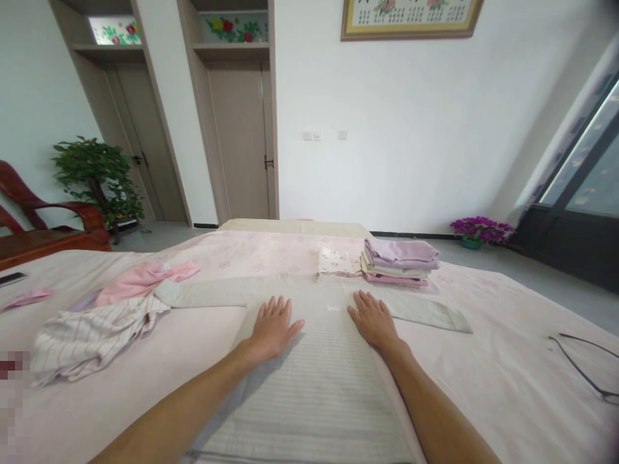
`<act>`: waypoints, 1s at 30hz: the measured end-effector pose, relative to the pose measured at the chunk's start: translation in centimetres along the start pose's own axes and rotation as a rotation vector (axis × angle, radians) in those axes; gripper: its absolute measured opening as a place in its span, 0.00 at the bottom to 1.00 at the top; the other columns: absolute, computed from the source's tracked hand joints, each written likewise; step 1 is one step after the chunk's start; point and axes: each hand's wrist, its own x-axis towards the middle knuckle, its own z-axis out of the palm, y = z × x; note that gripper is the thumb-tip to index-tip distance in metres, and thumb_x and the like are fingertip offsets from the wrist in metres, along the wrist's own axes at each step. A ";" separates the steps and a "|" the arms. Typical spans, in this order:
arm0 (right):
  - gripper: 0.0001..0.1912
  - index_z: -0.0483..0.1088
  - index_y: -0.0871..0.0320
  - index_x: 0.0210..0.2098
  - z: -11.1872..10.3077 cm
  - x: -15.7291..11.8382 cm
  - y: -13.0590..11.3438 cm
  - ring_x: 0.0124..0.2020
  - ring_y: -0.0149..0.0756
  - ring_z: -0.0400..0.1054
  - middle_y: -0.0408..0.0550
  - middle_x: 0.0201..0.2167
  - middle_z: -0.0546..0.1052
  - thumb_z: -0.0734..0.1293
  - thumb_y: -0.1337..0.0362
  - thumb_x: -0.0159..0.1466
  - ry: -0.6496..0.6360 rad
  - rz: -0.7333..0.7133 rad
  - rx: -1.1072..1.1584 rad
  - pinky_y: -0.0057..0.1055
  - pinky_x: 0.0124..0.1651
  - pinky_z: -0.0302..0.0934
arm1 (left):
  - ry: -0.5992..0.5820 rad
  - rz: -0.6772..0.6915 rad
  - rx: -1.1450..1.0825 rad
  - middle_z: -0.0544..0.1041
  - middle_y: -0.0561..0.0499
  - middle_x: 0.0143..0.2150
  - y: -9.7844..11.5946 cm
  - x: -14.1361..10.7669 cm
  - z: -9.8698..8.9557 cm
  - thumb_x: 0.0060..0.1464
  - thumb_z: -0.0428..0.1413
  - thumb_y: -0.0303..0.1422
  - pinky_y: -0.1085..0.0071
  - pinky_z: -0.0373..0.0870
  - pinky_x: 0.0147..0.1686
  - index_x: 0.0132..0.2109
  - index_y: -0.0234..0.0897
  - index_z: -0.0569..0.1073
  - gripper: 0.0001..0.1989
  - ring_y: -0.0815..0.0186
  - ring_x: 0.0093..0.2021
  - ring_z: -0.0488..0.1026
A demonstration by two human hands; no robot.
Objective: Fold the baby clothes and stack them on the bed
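A pale grey-green striped long-sleeved shirt [319,380] lies spread flat in front of me, its sleeves stretched out to both sides. On the left part of its chest rests my left hand [273,327], palm down with the fingers spread. My right hand [374,317] lies palm down by the shirt's right edge, near where the sleeve begins; its fingers are stretched out. Neither hand grips anything. Beyond the right sleeve stands a stack of folded clothes [399,261], lilac on top, and beside it a folded floral cloth [338,262].
A pink sheet [488,380] covers the broad surface. At left lie a crumpled striped garment [91,338] and pink clothing [140,280]; a phone [12,279] is at the far left edge. Eyeglasses [583,374] lie at right. A wooden chair [53,225] stands beyond.
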 end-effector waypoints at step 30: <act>0.31 0.53 0.59 0.67 0.4 0.1 0.3 0.68 0.46 0.46 0.53 0.68 0.55 0.50 0.52 0.69 0.001 -0.017 -0.038 0.49 0.65 0.41 | 0.026 0.087 -0.033 0.47 0.45 0.72 -8.4 -8.1 -1.5 0.63 0.40 0.53 0.51 0.42 0.66 0.69 0.41 0.52 0.34 0.54 0.71 0.43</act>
